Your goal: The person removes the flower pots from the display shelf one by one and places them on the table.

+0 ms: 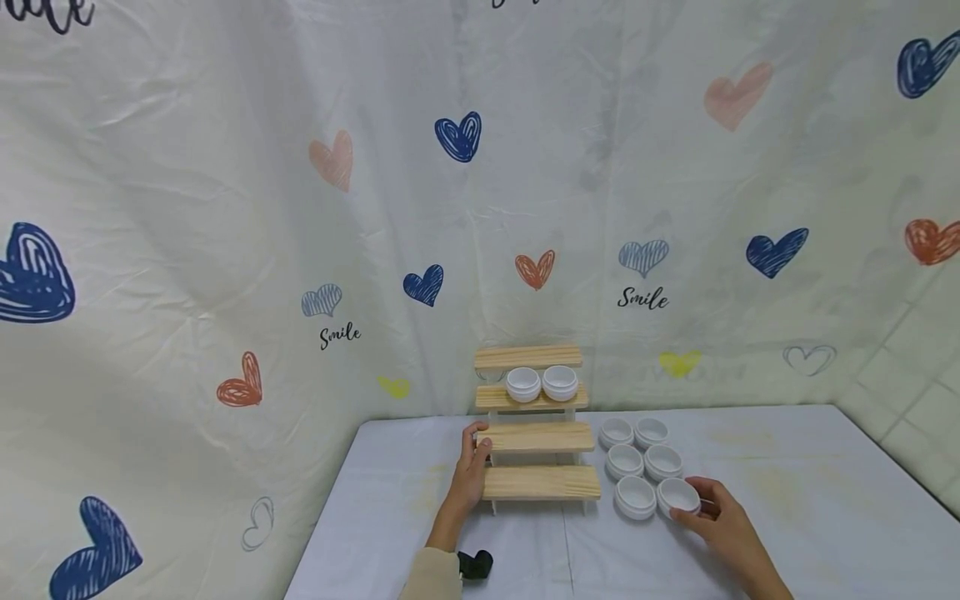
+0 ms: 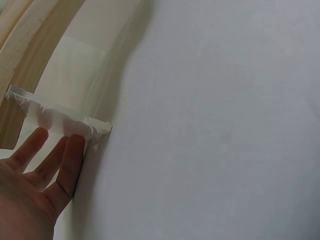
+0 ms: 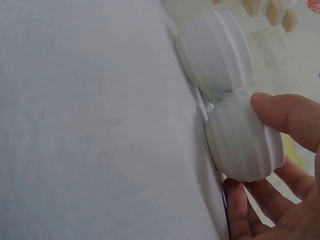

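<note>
A tiered wooden display stand (image 1: 540, 482) has several plank steps. My left hand (image 1: 468, 473) grips the left end of a lower step, thumb in front; in the left wrist view its other fingers reach to the clear side support (image 2: 65, 112) under the planks. My right hand (image 1: 723, 518) holds a small white bowl (image 1: 678, 495), thumb on the near side and fingers round the far side. The right wrist view shows this bowl (image 3: 242, 140) upright, close over the white cloth, against a neighbouring bowl (image 3: 212, 52).
Several more white bowls (image 1: 635, 497) stand in two columns right of the stand. Two bowls (image 1: 523, 383) sit on its second step from the top. A dark object (image 1: 476, 565) lies by the left sleeve. Behind the cloth-covered table (image 1: 810, 500) hangs a heart-patterned curtain (image 1: 540, 200).
</note>
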